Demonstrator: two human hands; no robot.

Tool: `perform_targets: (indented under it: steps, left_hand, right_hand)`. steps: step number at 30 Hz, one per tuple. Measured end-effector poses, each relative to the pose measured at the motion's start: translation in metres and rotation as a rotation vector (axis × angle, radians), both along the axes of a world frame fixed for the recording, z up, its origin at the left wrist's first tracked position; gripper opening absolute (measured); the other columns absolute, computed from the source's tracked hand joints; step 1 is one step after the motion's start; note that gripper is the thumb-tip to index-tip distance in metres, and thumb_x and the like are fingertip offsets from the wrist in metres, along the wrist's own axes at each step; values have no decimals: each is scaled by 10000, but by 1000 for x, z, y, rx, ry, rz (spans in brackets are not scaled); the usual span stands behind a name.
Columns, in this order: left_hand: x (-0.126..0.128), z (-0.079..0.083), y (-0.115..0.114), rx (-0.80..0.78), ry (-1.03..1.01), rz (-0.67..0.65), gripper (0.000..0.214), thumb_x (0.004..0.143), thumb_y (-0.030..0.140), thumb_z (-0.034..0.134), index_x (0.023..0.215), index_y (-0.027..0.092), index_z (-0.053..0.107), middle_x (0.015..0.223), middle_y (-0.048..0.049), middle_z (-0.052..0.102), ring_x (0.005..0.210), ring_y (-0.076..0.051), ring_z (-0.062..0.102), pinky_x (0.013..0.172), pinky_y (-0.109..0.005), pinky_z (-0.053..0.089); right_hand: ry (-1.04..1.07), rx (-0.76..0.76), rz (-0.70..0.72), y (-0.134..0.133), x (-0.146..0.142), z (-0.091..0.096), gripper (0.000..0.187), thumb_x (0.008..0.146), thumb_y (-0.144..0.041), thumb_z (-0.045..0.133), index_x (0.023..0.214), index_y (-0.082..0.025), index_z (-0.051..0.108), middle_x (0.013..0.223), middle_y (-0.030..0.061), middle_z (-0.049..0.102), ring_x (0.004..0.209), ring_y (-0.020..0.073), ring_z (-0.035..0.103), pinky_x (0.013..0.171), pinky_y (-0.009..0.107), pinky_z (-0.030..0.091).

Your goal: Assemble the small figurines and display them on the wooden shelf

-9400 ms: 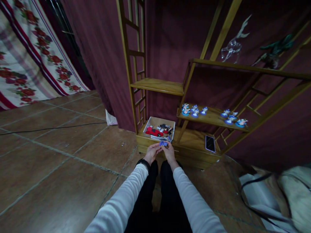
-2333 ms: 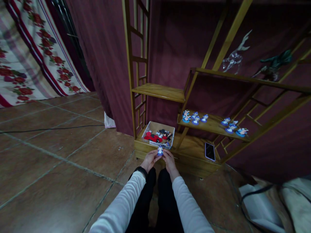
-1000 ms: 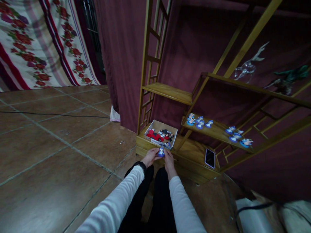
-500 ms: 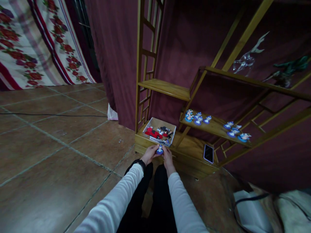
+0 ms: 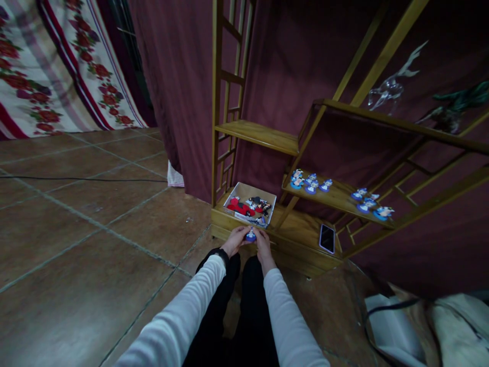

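Currently pinching a purple-based figurine (image 5: 250, 235) between left hand (image 5: 233, 242) and right hand (image 5: 263, 244), below centre frame. Touching both alike, long axis seemingly upright, just below the box (image 5: 244, 190).

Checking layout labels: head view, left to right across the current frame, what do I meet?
Floral cloth → left hand → held figurine → right hand → phone → transparent deer figure → dark green statue.

A floral cloth (image 5: 64, 76) hangs beyond a dark cable (image 5: 84, 179) lying across the brown tiled floor (image 5: 64, 306).
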State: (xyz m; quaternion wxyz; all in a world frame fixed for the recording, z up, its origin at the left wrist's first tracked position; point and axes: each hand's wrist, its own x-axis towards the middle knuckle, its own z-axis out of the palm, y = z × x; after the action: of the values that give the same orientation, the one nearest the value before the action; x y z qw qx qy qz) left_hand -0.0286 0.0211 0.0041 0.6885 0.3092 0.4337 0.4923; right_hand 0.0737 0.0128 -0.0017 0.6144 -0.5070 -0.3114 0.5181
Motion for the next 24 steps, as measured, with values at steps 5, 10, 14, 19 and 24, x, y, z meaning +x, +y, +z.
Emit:
perform_targets:
  steps: [5, 10, 14, 19, 24]
  left_hand:
    - [0, 1, 0, 3, -34, 10, 321, 621, 382, 716, 766, 113, 621, 702, -60, 631, 633, -135, 604, 591, -261, 517]
    - [0, 1, -3, 51, -52, -21, 334, 608, 373, 729, 777, 95, 656, 711, -66, 651, 650, -123, 596, 669, -270, 505]
    - [-1, 0, -3, 70, -56, -35, 303, 595, 312, 748, 802, 102, 681, 776, -77, 670, 705, -136, 606, 707, -273, 498]
    - [-1, -4, -1, 58, -69, -50, 256, 621, 272, 734, 797, 90, 688, 760, -89, 672, 696, -142, 608, 705, -281, 501]
    - [-1, -7, 1, 57, -104, -64, 205, 665, 229, 702, 803, 77, 685, 737, -92, 672, 678, -133, 608, 712, -276, 502]
  right_hand:
    - [12, 27, 18, -1, 0, 0, 279, 580, -413, 687, 722, -175, 650, 721, 5, 668, 701, 163, 584, 658, 279, 453]
    - [7, 83, 41, -3, 1, 1, 268, 604, -408, 674, 737, -176, 652, 722, -3, 664, 687, 146, 573, 658, 269, 443]
    - [-20, 111, 63, -3, 3, 0, 254, 615, -403, 661, 732, -178, 653, 745, 4, 671, 706, 152, 577, 665, 272, 443]
    - [-29, 80, 42, -1, 4, -6, 252, 576, -382, 682, 724, -179, 653, 720, 2, 669, 701, 157, 576, 668, 280, 447]
    - [-45, 84, 38, 3, 5, -14, 271, 554, -374, 690, 736, -177, 661, 732, 9, 679, 710, 164, 584, 675, 287, 450]
